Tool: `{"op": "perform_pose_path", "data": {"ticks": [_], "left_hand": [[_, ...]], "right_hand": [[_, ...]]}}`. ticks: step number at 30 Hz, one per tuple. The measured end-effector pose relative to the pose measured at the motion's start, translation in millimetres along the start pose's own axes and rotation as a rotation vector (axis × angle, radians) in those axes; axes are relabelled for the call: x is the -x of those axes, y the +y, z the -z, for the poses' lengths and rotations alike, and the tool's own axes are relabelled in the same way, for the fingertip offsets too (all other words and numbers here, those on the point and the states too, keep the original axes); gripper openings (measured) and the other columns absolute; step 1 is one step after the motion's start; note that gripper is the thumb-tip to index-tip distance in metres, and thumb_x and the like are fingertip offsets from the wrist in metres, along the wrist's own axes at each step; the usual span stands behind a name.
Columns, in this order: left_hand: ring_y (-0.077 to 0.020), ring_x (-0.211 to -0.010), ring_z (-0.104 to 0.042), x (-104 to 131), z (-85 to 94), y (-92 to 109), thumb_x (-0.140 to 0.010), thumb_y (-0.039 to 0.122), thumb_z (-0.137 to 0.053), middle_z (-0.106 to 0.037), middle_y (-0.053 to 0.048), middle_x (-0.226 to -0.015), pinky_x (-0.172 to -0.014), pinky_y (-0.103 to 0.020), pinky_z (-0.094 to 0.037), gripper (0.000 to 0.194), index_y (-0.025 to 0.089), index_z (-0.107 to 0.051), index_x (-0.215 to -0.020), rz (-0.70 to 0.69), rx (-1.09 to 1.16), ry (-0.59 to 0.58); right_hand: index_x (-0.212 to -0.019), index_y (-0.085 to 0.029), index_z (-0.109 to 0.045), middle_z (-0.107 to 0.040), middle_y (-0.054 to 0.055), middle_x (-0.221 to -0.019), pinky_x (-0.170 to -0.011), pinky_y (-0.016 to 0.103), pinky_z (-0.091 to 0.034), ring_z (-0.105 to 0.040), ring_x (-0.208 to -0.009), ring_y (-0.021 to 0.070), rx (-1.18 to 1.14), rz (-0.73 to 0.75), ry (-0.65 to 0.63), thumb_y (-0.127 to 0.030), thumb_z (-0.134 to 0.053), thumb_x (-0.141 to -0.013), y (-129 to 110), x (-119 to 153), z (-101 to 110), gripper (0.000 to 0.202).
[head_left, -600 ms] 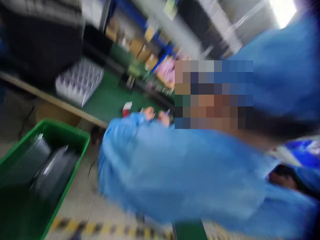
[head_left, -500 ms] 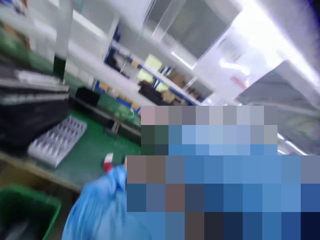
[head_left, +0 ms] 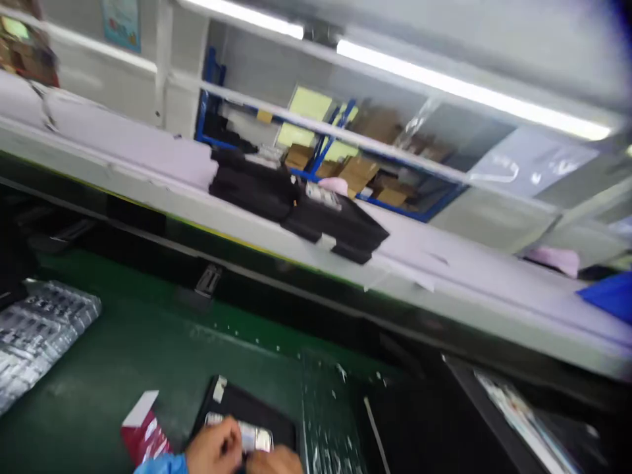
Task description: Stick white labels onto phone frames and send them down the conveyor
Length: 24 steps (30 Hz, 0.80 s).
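Note:
Near the bottom edge, my left hand has its fingers curled over a black panel. My right hand is just beside it, also with bent fingers, partly cut off by the frame. Between and behind the hands lies a silvery, light-coloured part on the panel. Whatever the fingertips pinch is too small and blurred to make out. A red and white packet rests on the green mat left of my left hand.
A clear tray of parts sits at the left on the green mat. Clear plastic and large black panels lie to the right. Black items lie on the raised white shelf.
The view has swung right and levelled, away from a blue-sleeved figure. Both hands now show over the black panel; the green bin has left the view.

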<state>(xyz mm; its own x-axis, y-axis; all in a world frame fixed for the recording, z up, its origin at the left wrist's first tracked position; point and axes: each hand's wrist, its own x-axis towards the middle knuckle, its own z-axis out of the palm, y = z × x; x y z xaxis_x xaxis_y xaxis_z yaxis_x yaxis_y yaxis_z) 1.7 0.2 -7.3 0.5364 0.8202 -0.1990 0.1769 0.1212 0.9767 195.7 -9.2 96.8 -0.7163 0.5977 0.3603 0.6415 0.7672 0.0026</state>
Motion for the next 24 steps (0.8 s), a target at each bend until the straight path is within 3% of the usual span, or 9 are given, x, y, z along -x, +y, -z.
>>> {"op": "perform_pose_path", "data": {"ticks": [2, 4, 8, 14, 18, 24], "left_hand": [[-0.0236, -0.096, -0.06, -6.8, 4.1, -9.3, -0.089, 0.031, -0.055, -0.067, -0.005, -0.093, -0.087, -0.038, -0.047, 0.013, 0.023, -0.064, -0.092, -0.13, -0.323, 0.205], [-0.0272, -0.109, -0.056, -15.6, 14.2, -14.9, -0.086, 0.025, -0.057, -0.068, -0.007, -0.104, -0.097, -0.044, -0.043, 0.015, 0.023, -0.065, -0.099, -0.253, -0.555, 0.275], [-0.0302, -0.12, -0.049, -29.8, 26.6, -21.6, -0.084, 0.028, -0.065, -0.067, -0.007, -0.115, -0.103, -0.05, -0.036, 0.025, 0.023, -0.064, -0.109, -0.317, -0.797, 0.2], [-0.0281, -0.116, -0.052, -30.3, 14.7, -29.3, -0.083, 0.028, -0.068, -0.067, -0.005, -0.116, -0.099, -0.047, -0.036, 0.033, 0.024, -0.061, -0.115, -0.287, -0.795, 0.159], [-0.0285, -0.112, -0.053, -29.4, 16.7, -30.9, -0.082, 0.03, -0.068, -0.068, -0.007, -0.113, -0.095, -0.047, -0.037, 0.035, 0.022, -0.061, -0.116, -0.275, -0.817, 0.144], [-0.031, -0.119, -0.05, -28.3, 18.6, -40.5, -0.088, 0.034, -0.06, -0.065, -0.009, -0.122, -0.097, -0.049, -0.035, 0.038, 0.021, -0.058, -0.124, -0.25, -0.888, 0.059]], "right_hand": [[-0.109, -0.023, -0.065, -0.067, 0.005, -0.112, -0.08, 0.033, -0.057, -0.064, -0.092, 0.015, -0.052, -0.085, -0.018, -0.039, -0.057, -0.095, 16.7, 18.4, -42.1, 0.022], [-0.104, -0.018, -0.066, -0.069, 0.004, -0.102, -0.079, 0.033, -0.056, -0.066, -0.089, 0.0151, -0.102, -0.176, -0.048, -0.031, -0.059, -0.094, 30.8, 33.3, -80.1, 0.018], [-0.1, -0.021, -0.069, -0.073, 0.005, -0.104, -0.083, 0.03, -0.052, -0.066, -0.096, 0.0174, -0.195, -0.279, -0.103, -0.013, -0.06, -0.086, 49.8, 50.1, -129.8, 0.018], [-0.102, -0.022, -0.069, -0.074, 0.006, -0.11, -0.08, 0.031, -0.053, -0.068, -0.095, 0.0184, -0.185, -0.251, -0.08, -0.007, -0.056, -0.082, 55.9, 56.0, -141.2, 0.029], [-0.099, -0.021, -0.071, -0.075, 0.006, -0.105, -0.078, 0.03, -0.054, -0.069, -0.092, 0.0186, -0.184, -0.231, -0.056, -0.007, -0.055, -0.082, 54.1, 52.6, -142.8, 0.027], [-0.105, -0.02, -0.07, -0.071, 0.008, -0.116, -0.09, 0.033, -0.05, -0.065, -0.106, 0.0215, -0.29, -0.382, -0.117, -0.017, -0.055, -0.089, 45.8, 61.8, -158.7, 0.022]]}}
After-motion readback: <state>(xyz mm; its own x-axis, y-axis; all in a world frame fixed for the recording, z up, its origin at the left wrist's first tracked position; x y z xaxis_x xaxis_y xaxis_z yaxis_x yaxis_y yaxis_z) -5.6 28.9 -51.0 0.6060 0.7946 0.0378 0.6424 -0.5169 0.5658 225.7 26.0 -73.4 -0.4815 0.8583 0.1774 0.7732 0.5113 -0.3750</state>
